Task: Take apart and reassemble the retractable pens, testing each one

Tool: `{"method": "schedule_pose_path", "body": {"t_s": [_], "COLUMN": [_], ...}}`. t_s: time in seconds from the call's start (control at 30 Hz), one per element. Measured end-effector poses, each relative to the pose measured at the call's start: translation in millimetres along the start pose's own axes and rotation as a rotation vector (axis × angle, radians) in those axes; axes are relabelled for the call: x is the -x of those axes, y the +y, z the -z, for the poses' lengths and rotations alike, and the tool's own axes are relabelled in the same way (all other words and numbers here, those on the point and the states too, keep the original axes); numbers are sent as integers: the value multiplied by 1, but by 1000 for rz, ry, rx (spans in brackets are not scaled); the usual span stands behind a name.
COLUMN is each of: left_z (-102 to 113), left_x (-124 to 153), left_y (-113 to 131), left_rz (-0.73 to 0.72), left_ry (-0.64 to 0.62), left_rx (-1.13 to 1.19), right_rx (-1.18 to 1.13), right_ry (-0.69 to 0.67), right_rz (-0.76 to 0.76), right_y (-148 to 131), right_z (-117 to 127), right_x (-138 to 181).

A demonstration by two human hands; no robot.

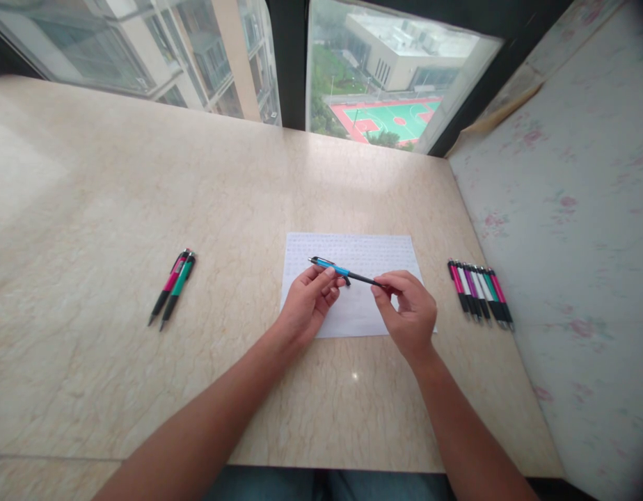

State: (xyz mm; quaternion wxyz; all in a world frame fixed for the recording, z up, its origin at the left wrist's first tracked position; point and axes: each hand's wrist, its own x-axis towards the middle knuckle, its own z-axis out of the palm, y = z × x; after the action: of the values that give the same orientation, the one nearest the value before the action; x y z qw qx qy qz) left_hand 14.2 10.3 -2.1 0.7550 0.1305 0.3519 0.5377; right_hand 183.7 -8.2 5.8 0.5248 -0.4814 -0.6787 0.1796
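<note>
A blue ballpoint pen (338, 269) with a black grip is held level above a sheet of paper (353, 320). My left hand (310, 303) pinches its blue barrel between thumb and fingers, the clicker end pointing left. On the other side, my right hand (408, 306) has its thumb and fingers closed around the tip end of the same pen, hiding the point. A small black piece shows just below the pen, by my left fingertips; I cannot tell what it is. Rows of faint writing cover the upper part of the paper.
Two pens, one pink (170, 284) and one green (179, 289), lie side by side on the left of the marble-patterned ledge (117, 390). Several more pens (478, 292) lie in a row at right, near the flowered wall (577, 243). A window (384, 69) stands behind.
</note>
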Motion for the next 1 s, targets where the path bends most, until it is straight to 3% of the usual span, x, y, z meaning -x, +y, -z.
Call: {"method": "schedule_pose_path", "body": {"t_s": [0.27, 0.5, 1.0], "left_z": [-1, 0, 0], "left_x": [1, 0, 1], "left_y": [0, -1, -3], "left_rz": [-62, -58, -54], "left_ry": [11, -8, -11], "left_rx": [-105, -94, -119], "right_rx": [79, 94, 178], "right_ry": [4, -95, -108], "right_rz": [-48, -58, -52], "right_y": [0, 2, 3], "right_z": [3, 3, 2], "right_x": [-2, 1, 3]}}
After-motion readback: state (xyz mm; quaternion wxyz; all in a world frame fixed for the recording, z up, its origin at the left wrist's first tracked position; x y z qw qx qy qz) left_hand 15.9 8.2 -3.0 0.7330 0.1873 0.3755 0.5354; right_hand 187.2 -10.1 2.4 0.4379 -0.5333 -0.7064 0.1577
